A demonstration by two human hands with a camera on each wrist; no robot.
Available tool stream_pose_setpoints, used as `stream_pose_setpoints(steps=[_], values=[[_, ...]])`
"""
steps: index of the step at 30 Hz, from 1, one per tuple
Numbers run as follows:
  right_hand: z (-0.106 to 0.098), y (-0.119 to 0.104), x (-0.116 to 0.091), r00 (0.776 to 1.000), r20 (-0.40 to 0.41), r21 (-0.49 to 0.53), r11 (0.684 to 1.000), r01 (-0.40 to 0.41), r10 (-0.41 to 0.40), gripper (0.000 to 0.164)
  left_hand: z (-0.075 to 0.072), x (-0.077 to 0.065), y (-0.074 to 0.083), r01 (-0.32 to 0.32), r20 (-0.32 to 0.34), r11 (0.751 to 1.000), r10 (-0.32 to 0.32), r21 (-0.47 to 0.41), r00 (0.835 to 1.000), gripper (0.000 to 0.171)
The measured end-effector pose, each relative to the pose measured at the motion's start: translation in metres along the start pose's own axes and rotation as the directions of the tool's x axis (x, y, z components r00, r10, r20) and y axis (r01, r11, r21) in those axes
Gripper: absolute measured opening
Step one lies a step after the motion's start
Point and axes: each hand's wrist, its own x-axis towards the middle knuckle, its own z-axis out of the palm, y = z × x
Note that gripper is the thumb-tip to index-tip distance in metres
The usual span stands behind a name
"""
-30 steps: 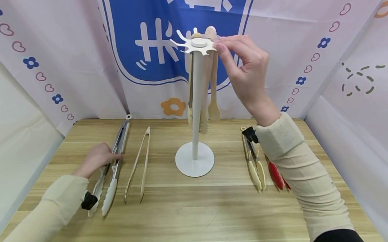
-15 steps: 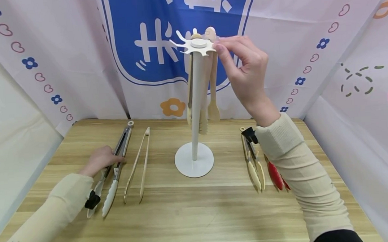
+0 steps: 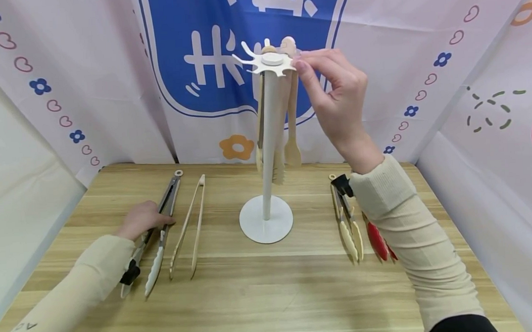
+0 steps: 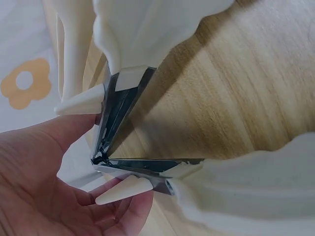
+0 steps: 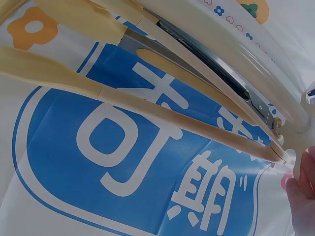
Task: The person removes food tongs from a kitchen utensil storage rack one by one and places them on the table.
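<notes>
On the table's left side my left hand (image 3: pixel 143 221) grips long metal tongs (image 3: pixel 174 190) with white scalloped tips. In the left wrist view the thumb lies along one arm of the tongs (image 4: pixel 128 96) and the fingers along the other; the arms stand spread apart. Up at the middle, thumb and index finger of my right hand (image 3: pixel 340 96) pinch a hook of the white utensil stand (image 3: pixel 272 60). From its far-side hooks hang a pale wooden-handled utensil (image 3: pixel 293 152) and metal tongs with a cream end (image 5: pixel 206 64). Only part of my right hand (image 5: pixel 302 196) shows in the right wrist view.
Slim beige tongs (image 3: pixel 201 180) lie between my left hand and the round stand base (image 3: pixel 266 233). Cream-tipped tongs (image 3: pixel 348 241) and red-tipped tongs (image 3: pixel 377 240) lie at right, the red ones partly hidden by the sleeve. A printed cloth (image 3: pixel 201 104) backs the table.
My left hand has shifted slightly right. The white-tipped tongs' ring end has come down toward me from the back edge. My right hand stays at the stand's top.
</notes>
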Motion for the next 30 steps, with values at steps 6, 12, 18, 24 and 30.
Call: stream_pose_setpoints(steps=[6, 12, 18, 24, 30], values=[[0.0, 0.0, 0.0, 1.0, -0.006, -0.001, 1.0, -0.003, 0.003, 0.009, -0.003, -0.005, 0.008, -0.005, 0.018, 1.0, 0.006, -0.017, 1.0, 0.035], [0.0, 0.0, -0.001, 1.0, -0.012, 0.005, 1.0, 0.001, -0.001, 0.008, -0.01, -0.006, 0.023, -0.031, 0.034, 0.999, 0.03, 0.02, 0.999, 0.027], [0.0, 0.0, 0.0, 1.0, -0.006, 0.009, 1.0, -0.002, 0.002, 0.009, -0.019, 0.0, 0.044, -0.064, -0.035, 0.998, 0.064, 0.012, 0.997, 0.029], [0.001, 0.001, 0.0, 1.0, -0.01, 0.03, 1.0, 0.005, -0.005, 0.01, -0.032, 0.006, 0.078, -0.211, -0.101, 0.974, 0.202, -0.086, 0.974, 0.053], [-0.001, 0.002, 0.0, 1.0, -0.003, 0.043, 0.999, 0.013, -0.013, 0.011, -0.044, 0.004, 0.114, -0.337, -0.188, 0.885, 0.289, -0.322, 0.939, 0.057]])
